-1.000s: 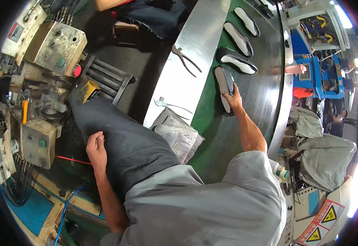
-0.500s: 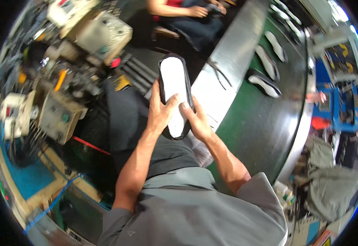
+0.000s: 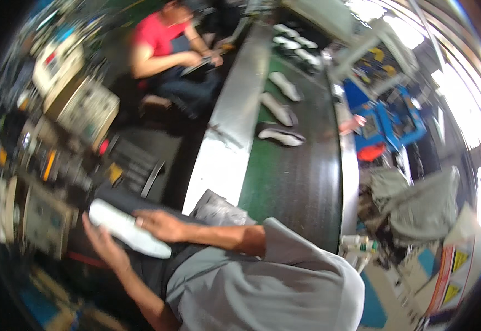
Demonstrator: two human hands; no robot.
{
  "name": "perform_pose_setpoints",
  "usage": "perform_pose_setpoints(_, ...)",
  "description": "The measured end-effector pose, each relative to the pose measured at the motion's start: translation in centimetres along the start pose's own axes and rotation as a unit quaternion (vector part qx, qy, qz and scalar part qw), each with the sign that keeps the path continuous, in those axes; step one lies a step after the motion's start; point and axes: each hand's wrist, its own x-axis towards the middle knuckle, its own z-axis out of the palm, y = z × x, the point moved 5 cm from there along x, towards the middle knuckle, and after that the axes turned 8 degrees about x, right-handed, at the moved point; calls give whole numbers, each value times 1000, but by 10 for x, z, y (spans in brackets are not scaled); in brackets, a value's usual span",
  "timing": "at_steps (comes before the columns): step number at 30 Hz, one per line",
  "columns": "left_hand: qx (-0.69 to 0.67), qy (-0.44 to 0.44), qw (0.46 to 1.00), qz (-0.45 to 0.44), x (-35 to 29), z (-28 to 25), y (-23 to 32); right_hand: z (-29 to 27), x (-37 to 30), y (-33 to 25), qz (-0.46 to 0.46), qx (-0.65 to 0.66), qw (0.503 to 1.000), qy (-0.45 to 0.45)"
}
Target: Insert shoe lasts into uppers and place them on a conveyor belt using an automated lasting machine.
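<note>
A shoe upper [image 3: 127, 229] with its white bottom face up is between my two hands, over my lap at the left. My left hand [image 3: 107, 247] supports it along its near left edge, the fingers running up its side. Across the opposite edge lies my right hand [image 3: 162, 225], its fingertips at the white bottom. Motion blur hides the finer detail of the grip and the dark rim. Beyond my right forearm lies a crumpled grey plastic bag [image 3: 218, 209].
Several shoes with white bottoms [image 3: 281, 137] rest on the green conveyor belt [image 3: 295, 182]. Dark pliers [image 3: 226, 138] lie on its metal ledge [image 3: 213, 171]. Machines [image 3: 80, 110] stand at left. A person in a red shirt [image 3: 160, 41] sits beyond them, holding something dark. Draped grey cloth [image 3: 422, 204] hangs at right.
My view has swung to the right. The shoe upper has gone from upright in the view to slanting, lower and farther left, with both hands still on it.
</note>
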Motion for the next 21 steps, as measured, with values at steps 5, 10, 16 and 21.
perform_pose_setpoints(5,49,-51,998,-4,36,15,-16,-20,-19,-55,-62,-103,992,-25)
perform_pose_setpoints(10,160,-81,980,84,49,39,1,-33,15,-74,-184,-115,972,93)
perform_pose_setpoints(16,215,-117,965,97,52,28,27,-51,20,-82,-194,-18,979,64)
perform_pose_setpoints(21,291,-208,918,168,56,19,62,-55,33,-119,-249,-98,962,57)
